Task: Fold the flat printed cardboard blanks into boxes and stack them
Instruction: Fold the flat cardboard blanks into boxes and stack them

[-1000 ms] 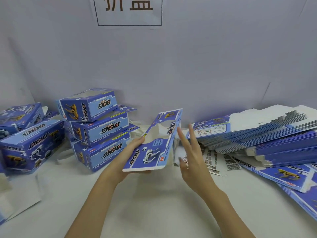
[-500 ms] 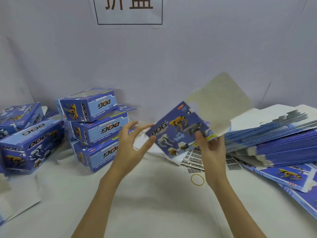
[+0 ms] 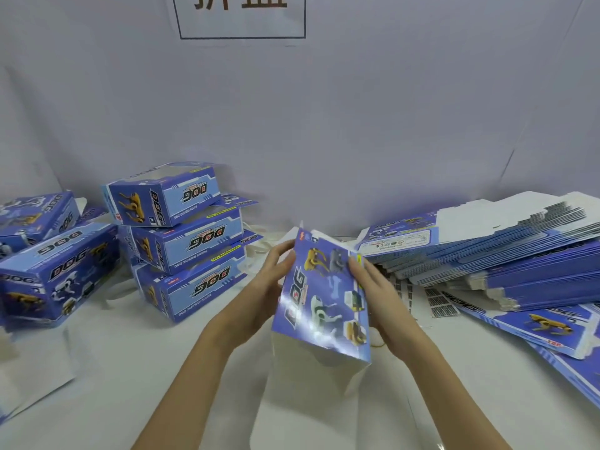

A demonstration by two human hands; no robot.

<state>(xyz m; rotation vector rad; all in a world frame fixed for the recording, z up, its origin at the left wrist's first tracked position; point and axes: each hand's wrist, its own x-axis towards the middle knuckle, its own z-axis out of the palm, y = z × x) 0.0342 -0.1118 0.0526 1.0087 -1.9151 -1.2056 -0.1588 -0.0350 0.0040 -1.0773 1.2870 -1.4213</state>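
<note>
Between both hands, blank (image 3: 323,300) mid-fold; left hand (image 3: 266,287) and right hand (image 3: 378,293) fingers gripping edges. Next, likely: squaring sides, tucking white flap (image 3: 308,384).

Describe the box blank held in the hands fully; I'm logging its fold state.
The box blank is thin blue printed cardboard showing "DOG" lettering and yellow, grey and white robot dogs. It is held above the table, tilted, printed panel toward the camera, with a white unprinted flap hanging below. The left hand holds its left edge, the right hand its right edge. It looks only partly folded.
</note>
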